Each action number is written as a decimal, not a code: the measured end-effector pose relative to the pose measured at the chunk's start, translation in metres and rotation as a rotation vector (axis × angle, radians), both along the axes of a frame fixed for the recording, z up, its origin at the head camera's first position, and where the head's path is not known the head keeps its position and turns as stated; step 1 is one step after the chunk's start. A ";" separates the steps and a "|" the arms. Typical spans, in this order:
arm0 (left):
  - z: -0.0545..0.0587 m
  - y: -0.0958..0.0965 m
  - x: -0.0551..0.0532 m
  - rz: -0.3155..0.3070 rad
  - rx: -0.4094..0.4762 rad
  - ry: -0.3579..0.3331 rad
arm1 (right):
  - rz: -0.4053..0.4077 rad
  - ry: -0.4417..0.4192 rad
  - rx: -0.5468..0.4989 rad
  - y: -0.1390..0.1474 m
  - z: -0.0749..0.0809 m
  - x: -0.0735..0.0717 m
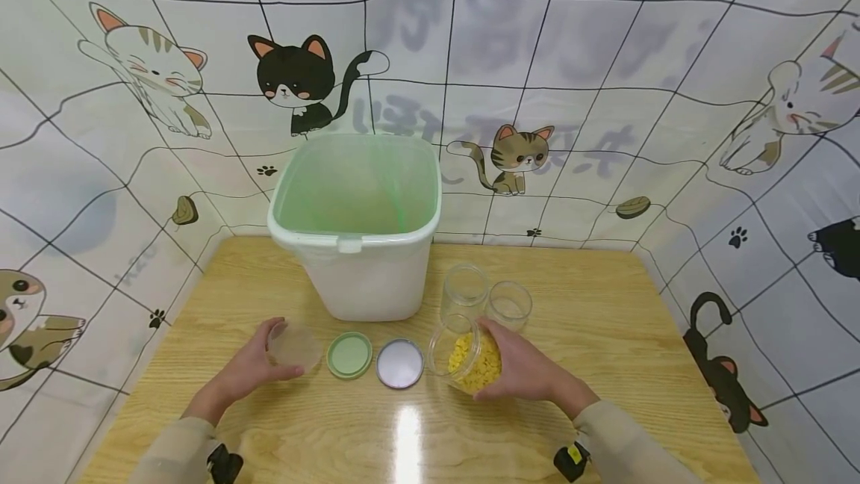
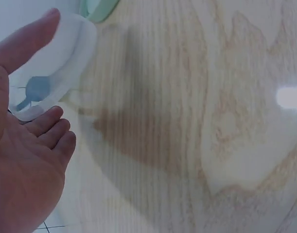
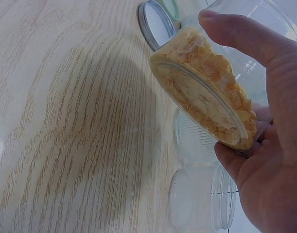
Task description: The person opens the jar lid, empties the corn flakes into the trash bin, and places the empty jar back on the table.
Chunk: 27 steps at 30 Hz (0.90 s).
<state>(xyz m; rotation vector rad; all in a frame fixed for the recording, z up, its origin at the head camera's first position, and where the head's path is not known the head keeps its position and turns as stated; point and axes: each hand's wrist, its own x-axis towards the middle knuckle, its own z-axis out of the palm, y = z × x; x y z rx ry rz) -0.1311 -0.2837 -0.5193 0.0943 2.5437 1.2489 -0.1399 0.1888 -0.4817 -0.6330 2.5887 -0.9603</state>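
My right hand [image 1: 524, 366] grips a clear jar [image 1: 478, 364] partly filled with yellow flakes [image 3: 206, 65]. The jar is tilted off the table, its uncovered mouth facing left, with thumb and fingers around its side. My left hand [image 1: 250, 370] holds a round, translucent, pale piece [image 1: 295, 346] between thumb and fingers; whether it is a lid or a shallow bowl I cannot tell. Between the hands lie a green lid [image 1: 349, 355] and a silver-rimmed white lid [image 1: 399, 364]. Just behind the right hand stand a taller clear jar [image 1: 465, 286] and a shorter one [image 1: 510, 303].
A large white bin [image 1: 366, 282] with a green inside stands at the back of the wooden table [image 1: 571, 282], left of the clear jars. Cat-printed sheeting [image 1: 510, 43] hangs behind the table and along both sides.
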 end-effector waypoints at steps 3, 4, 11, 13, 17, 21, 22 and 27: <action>-0.004 0.000 0.000 0.017 -0.047 0.010 | -0.002 -0.004 -0.003 0.000 0.000 0.000; -0.006 0.000 0.000 0.021 -0.068 0.027 | -0.003 -0.002 -0.003 0.001 0.000 0.000; -0.018 0.000 0.001 0.009 -0.288 0.205 | -0.010 -0.010 -0.008 0.002 0.000 -0.001; -0.020 0.001 0.002 0.004 -0.313 0.207 | -0.009 -0.012 -0.003 0.002 0.001 -0.001; -0.022 0.002 0.003 -0.009 -0.342 0.198 | -0.011 -0.017 0.001 0.002 0.004 -0.001; -0.021 0.004 0.004 -0.020 -0.387 0.211 | -0.010 -0.017 0.005 0.002 0.007 -0.001; -0.020 0.004 0.005 -0.025 -0.403 0.218 | -0.010 -0.017 0.006 0.002 0.008 -0.002; -0.009 0.005 0.006 -0.078 -0.451 0.233 | -0.009 -0.010 0.007 0.004 0.013 -0.002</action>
